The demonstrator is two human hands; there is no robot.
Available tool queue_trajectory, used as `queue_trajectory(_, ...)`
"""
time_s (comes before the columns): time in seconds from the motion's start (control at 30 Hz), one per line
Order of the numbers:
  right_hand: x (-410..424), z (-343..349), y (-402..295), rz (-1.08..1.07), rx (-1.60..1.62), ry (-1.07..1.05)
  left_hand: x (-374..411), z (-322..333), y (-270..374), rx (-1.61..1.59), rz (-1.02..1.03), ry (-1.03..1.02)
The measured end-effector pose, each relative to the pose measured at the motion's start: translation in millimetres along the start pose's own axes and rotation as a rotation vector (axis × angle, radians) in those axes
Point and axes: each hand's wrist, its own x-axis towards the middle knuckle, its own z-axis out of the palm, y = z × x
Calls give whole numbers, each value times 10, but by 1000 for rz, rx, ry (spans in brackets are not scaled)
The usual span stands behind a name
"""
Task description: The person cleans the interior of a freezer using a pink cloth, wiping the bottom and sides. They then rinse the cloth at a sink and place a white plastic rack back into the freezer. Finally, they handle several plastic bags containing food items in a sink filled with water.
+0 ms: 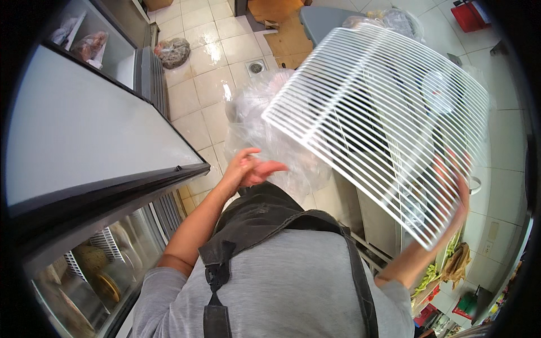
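A white wire refrigerator shelf [372, 114] is held up, tilted, at the right of the head view. My right hand [454, 181] grips it at its right end, seen partly through the wires and blurred. My left hand [260, 169] is near the middle, well apart from the shelf, with its fingers spread and nothing in it. Below and beyond my left hand, large clear plastic bags [274, 122] stand on the floor; their contents are hard to tell. The shelf's near left corner hangs over these bags.
On the left stands an open refrigerator door [93, 131], with bagged food [91, 45] on shelves behind it. A filled plastic bag [172, 53] lies on the tiled floor near a drain [255, 67]. A steel counter [380, 211] and green vegetables [427, 279] are at the right.
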Motion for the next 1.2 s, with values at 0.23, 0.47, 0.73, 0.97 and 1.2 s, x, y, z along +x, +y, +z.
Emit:
queue_trajectory(0.23, 139, 1690, 1262, 444, 605, -371, 283, 518, 496, -581, -116, -240)
queue_trajectory(0.47, 520, 2097, 2018, 467, 324, -742, 689, -112, 1169, -607, 70, -187)
queue_trajectory(0.73, 2779, 1652, 2310, -430, -1058, -275, 1252, -681, 1603, -571, 22, 191)
queue_trajectory(0.97, 3460, 1631, 2386, -361, -1730, -476, 1931, -1717, 1780, -496, 1, 437)
queue_trajectory(1.2, 2816, 3281, 1600, -651, -934, -580, 2568, -2648, 2089, -503, -94, 461)
